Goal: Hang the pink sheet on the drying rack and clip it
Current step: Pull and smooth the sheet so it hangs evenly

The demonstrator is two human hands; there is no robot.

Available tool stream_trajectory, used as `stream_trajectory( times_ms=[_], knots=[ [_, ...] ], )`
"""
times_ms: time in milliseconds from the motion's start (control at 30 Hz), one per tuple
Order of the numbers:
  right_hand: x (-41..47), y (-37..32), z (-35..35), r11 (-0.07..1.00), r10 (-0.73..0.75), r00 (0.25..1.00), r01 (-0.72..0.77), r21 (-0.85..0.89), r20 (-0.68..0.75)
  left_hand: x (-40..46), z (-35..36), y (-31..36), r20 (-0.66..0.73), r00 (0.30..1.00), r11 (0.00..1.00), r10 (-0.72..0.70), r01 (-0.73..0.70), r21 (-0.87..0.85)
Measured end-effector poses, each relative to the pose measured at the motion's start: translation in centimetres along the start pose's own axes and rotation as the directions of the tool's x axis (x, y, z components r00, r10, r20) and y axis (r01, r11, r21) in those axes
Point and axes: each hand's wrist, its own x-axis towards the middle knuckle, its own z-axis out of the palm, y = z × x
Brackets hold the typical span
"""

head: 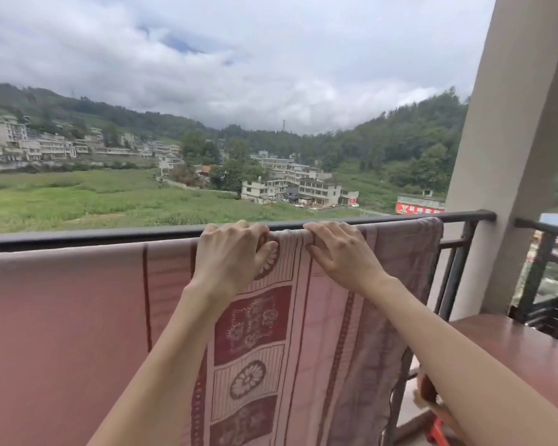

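Observation:
A pink sheet (65, 317) with dark red stripes and flower panels hangs over the black balcony rail (78, 235), reaching from the left edge to near the right post. My left hand (229, 252) grips the sheet's top fold at the rail, fingers curled over it. Just to its right, my right hand (339, 249) also holds the top fold, fingers bent over the rail. No clip can be seen in either hand or on the sheet.
A beige pillar (509, 156) stands at the right end of the rail. A reddish-brown tabletop (512, 346) lies low at the right, with something red (438, 432) on the floor beneath. Beyond the rail are fields, buildings and wooded hills.

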Motion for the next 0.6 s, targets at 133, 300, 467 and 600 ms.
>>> stream_trajectory(
  times_ms=[133,300,467,600],
  knots=[
    [-1.0,8.0,-0.1,0.999,0.005,1.000,-0.006,-0.036,-0.015,3.0,4.5,6.5,-0.026,0.998,0.997,0.053,-0.051,0.055],
    [-2.2,17.8,-0.5,0.994,0.086,0.994,-0.090,-0.056,-0.062,7.5,9.3,13.6,-0.066,0.992,0.993,0.111,-0.109,0.036],
    [-2.5,26.3,-1.7,0.987,0.162,0.976,-0.157,0.046,-0.148,12.6,13.9,21.7,-0.022,0.983,0.983,0.183,-0.182,0.013],
    [-2.5,28.6,-1.8,0.909,0.266,0.957,-0.207,0.362,-0.120,14.1,15.8,24.2,-0.059,0.984,0.986,0.166,-0.166,0.003]
  ],
)
